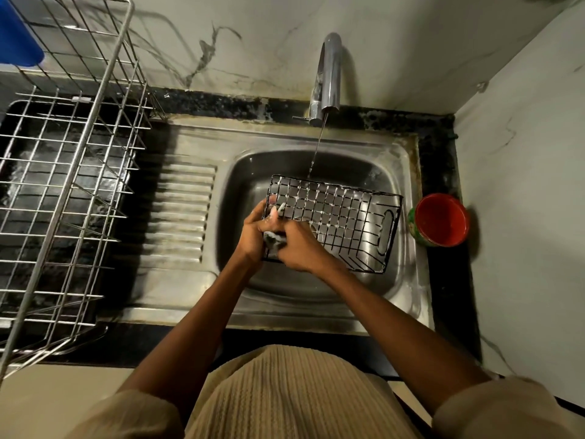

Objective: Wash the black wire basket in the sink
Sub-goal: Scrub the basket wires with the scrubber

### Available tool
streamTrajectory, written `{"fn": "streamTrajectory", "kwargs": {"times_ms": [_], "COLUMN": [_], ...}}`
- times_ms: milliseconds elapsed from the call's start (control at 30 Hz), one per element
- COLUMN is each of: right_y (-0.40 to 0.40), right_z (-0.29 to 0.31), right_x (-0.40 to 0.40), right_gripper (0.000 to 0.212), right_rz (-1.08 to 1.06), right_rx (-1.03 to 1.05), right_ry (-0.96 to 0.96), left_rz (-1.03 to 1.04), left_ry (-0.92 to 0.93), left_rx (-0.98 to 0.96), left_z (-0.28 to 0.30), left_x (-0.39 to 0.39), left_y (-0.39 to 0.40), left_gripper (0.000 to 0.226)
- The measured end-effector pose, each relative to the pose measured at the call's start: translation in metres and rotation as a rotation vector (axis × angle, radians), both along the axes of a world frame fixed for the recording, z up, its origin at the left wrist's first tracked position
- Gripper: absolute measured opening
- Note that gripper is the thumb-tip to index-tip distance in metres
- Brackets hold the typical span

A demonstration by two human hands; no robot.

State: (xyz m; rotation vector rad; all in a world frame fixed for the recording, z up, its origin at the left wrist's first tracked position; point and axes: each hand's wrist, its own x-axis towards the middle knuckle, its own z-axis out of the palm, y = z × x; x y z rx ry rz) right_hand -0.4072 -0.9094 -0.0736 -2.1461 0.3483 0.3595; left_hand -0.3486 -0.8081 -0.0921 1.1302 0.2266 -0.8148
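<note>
From my feed the sink (402,289) is brushed stainless steel, dull and water-stained, with a shinier chrome tap (327,74) over it. The basket (335,213) I'm watching is thin black-coated wire, wet and soapy, and the rack (72,172) on the left is bare silvery wire. The counter (440,172) looks like speckled black stone, the wall (253,36) glossy veined marble tile, and the red cup (441,218) smooth plastic.

A dark stone table (443,160) carries a steel sink (408,160) set into it. Left of the sink stands a wire rack (72,191); just right of the sink sits a red cup (441,220).
</note>
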Motion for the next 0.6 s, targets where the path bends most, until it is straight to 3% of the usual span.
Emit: {"fn": "streamTrajectory", "kwargs": {"times_ms": [67,167,267,367,533,600], "right_y": [-0.003,-0.015,-0.03,-0.033,-0.027,-0.029], "right_z": [0.003,0.011,0.018,0.021,0.019,0.016], "right_x": [-0.007,-0.013,-0.009,-0.003,0.001,0.0], "right_gripper": [0.038,0.032,0.017,0.017,0.049,0.05], "right_rz": [0.141,0.256,0.225,0.197,0.09,0.059], "right_rx": [-0.024,-0.031,-0.097,-0.061,0.091,0.095], "right_ry": [-0.009,-0.012,0.126,0.3,0.297,0.296], "left_rz": [0.015,0.025,0.002,-0.008,-0.019,-0.009], "left_ry": [0.007,0.0,-0.01,-0.012,-0.048,-0.045], "left_rx": [-0.011,-0.004,0.015,0.002,0.023,0.031], "left_z": [-0.001,-0.006,-0.01,-0.005,-0.002,-0.001], "left_x": [0.0,-0.001,-0.002,-0.004,0.0,0.001], "left_y": [0.003,0.007,0.008,0.005,0.004,0.004], "left_gripper": [0.06,0.057,0.055,0.056,0.048,0.051]}}
